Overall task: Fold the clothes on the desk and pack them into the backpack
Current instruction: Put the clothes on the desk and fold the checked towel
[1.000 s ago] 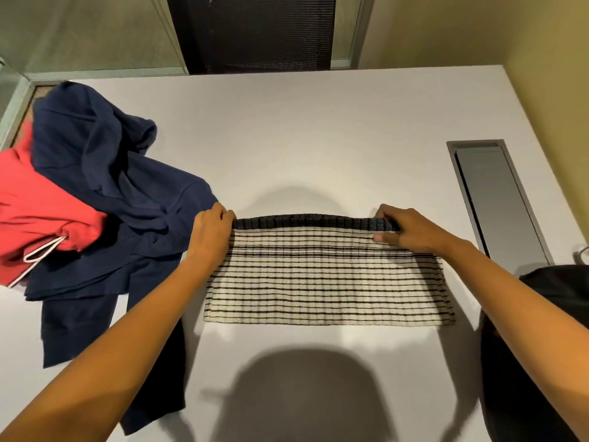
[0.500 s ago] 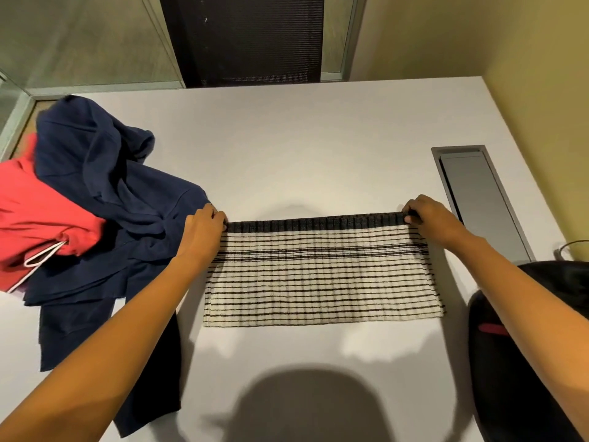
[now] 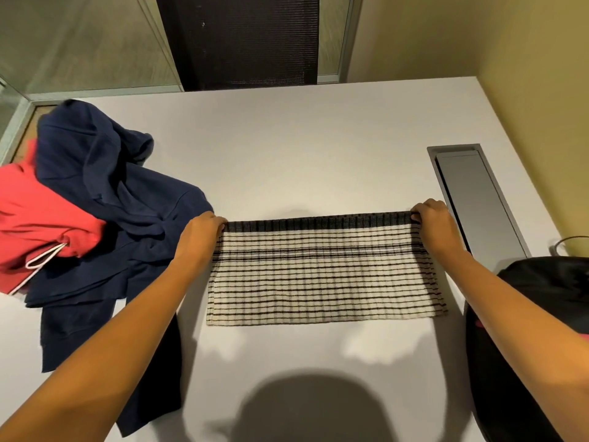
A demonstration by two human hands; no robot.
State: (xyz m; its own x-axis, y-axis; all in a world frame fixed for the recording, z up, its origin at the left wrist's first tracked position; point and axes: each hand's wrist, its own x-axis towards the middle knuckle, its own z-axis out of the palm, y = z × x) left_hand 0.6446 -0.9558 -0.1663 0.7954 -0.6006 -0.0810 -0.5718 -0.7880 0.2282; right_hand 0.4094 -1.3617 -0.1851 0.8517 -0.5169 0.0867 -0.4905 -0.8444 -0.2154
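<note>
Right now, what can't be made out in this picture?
Head view:
- Backpack: cut off by the right and bottom edges; its opening is unseen.
- Red garment: partly under the navy hoodie, cut by the left edge.
- Left hand, right hand: fingertips curled out of sight at the striped garment's far edge.

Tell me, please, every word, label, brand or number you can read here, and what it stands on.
None can be read. The striped garment, the navy hoodie, the red garment, the black backpack and the desk show no lettering.
</note>
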